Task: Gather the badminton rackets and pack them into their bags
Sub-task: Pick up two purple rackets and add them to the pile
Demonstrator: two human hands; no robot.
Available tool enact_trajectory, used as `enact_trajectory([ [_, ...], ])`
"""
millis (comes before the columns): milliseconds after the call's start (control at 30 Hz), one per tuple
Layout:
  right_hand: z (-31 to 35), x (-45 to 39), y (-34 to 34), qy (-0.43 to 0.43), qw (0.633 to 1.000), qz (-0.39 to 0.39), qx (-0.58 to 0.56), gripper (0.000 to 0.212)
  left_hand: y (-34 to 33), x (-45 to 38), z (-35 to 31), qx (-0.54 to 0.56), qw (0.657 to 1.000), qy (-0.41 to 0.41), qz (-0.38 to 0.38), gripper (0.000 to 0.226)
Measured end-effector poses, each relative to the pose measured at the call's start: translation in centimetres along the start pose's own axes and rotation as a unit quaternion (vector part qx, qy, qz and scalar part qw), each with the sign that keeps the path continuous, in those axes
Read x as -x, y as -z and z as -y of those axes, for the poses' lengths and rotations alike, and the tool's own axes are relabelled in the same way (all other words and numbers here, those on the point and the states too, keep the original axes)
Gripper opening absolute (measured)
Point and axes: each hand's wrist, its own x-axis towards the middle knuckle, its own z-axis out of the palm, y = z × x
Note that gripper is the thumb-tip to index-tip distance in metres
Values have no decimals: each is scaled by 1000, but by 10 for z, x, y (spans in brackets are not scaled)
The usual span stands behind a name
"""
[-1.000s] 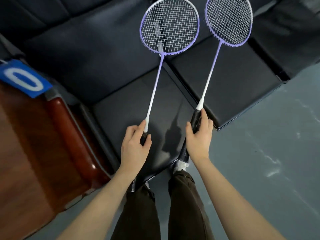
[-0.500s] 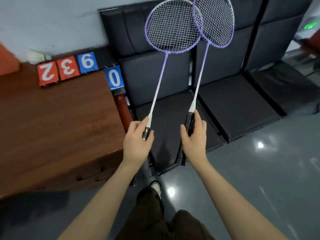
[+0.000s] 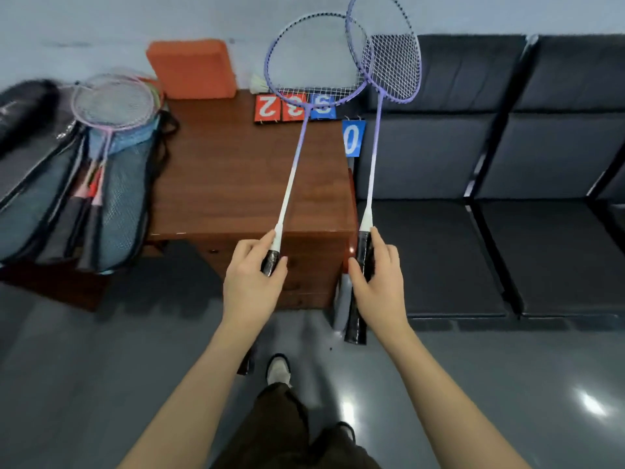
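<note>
The left hand (image 3: 252, 282) grips the black wrapped handle of one purple racket (image 3: 297, 150), fingers curled round it just below the white cone. The right hand (image 3: 377, 279) grips the other purple racket (image 3: 373, 157) partway down its handle, so the glossy black butt sticks out beneath the palm. Both rackets have thin shafts fading from white to lilac and oval frames strung with white mesh; they are held up with the heads tilted away, and the two frames overlap at the top of the view.

To the left, flat blue-grey racket bags (image 3: 115, 204) with mesh panels and dark trim lie on the wooden table (image 3: 230, 177). Pink-framed rackets (image 3: 113, 106) rest on the bags — whether they sit inside an open flap or just on top cannot be told.

The table is glossy reddish-brown, square-cornered, with bare wood between the bags and its right edge. At its back stand an orange block (image 3: 192, 67), a shuttlecock (image 3: 258, 84) and red and blue score cards (image 3: 294, 108). Black padded seats (image 3: 473, 214) adjoin the table on the right, and the shiny grey floor (image 3: 101, 384) lies open in front.
</note>
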Motion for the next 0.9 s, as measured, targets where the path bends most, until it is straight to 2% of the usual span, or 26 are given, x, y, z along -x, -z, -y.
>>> enact_trajectory([
  [267,82,-10,-115,84,996,42,3,63,109,-38,85,-8,996,27,-85,47],
  [600,207,-43,-301,120,991,52,-16,59,260,-124,218,-40,995,26,-92,46],
  [733,229,-54,-343,133,989,68,13,59,289,-152,255,-46,995,41,-79,45],
  [900,240,-87,-383,120,988,91,30,58,294,-193,292,-43,993,98,-57,47],
])
